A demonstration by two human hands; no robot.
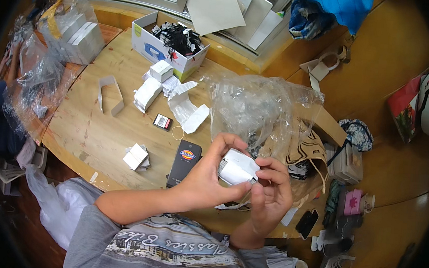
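Between my two hands is a small white paper-wrapped bundle [238,166], its left end showing edges like a stack of cards. My left hand [206,176] wraps around its left side, with the thumb along the near edge. The fingers and thumb of my right hand [271,193] pinch its right end. Just left of my left hand lies a dark stack of printed tags [185,157], partly covered by the hand. A thin rubber band [177,133] and a small black-and-white card stack [162,122] rest beyond it. Farther left sits a loose pile of white cards [136,157].
At the back stands a printed carton [144,38] filled with black cords. White wrapped bundles [147,93], opened white paper [189,110] and a bent card strip [110,94] lie before it. Crumpled clear plastic [246,104] and a patterned bag [308,148] crowd the right; a phone [307,223] is nearer.
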